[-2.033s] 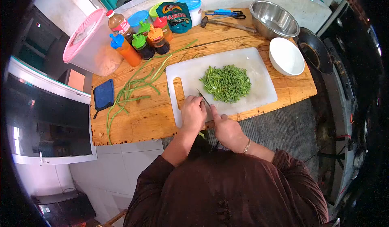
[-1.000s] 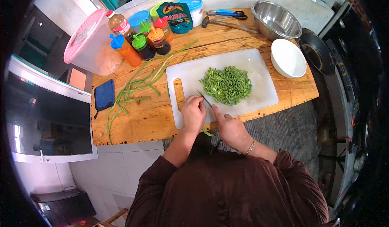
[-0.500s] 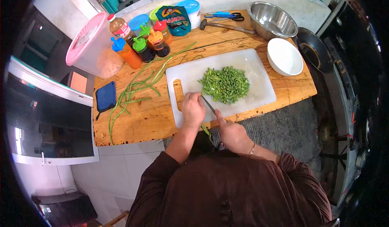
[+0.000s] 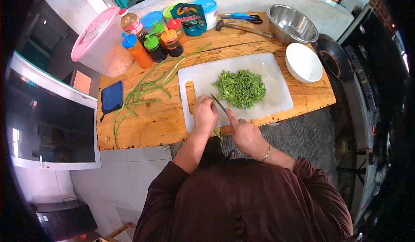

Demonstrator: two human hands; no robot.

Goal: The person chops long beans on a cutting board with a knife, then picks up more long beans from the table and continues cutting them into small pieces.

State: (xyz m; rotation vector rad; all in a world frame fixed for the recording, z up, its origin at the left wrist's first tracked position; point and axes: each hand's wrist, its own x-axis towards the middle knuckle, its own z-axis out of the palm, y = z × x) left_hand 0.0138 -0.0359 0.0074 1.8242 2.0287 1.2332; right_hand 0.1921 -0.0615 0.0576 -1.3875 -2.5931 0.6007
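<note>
My right hand (image 4: 247, 135) is closed around the handle of a knife (image 4: 219, 104), its blade slanting up and left beside my other hand. My left hand (image 4: 205, 116) is curled on the white cutting board (image 4: 277, 93), near the board's handle slot. It is closed on long green beans, mostly hidden under the fingers; their ends (image 4: 218, 133) hang out below the palm, past the board's near edge. A heap of chopped green beans (image 4: 241, 88) lies on the board just beyond the blade. Uncut long beans (image 4: 142, 87) are strewn on the wooden table to the left.
Sauce bottles (image 4: 152, 47), a lidded pink tub (image 4: 97, 43) and a green pouch (image 4: 190, 19) stand at the back left. A hammer (image 4: 244, 28) and scissors (image 4: 242, 18) lie behind the board. A steel bowl (image 4: 292, 25), white bowl (image 4: 304, 62) and black pan (image 4: 337, 58) are right.
The knife tip has lifted slightly and shifted left near my left hand. Both hands stay at about the same spot on the board. The whole view has tilted a little.
</note>
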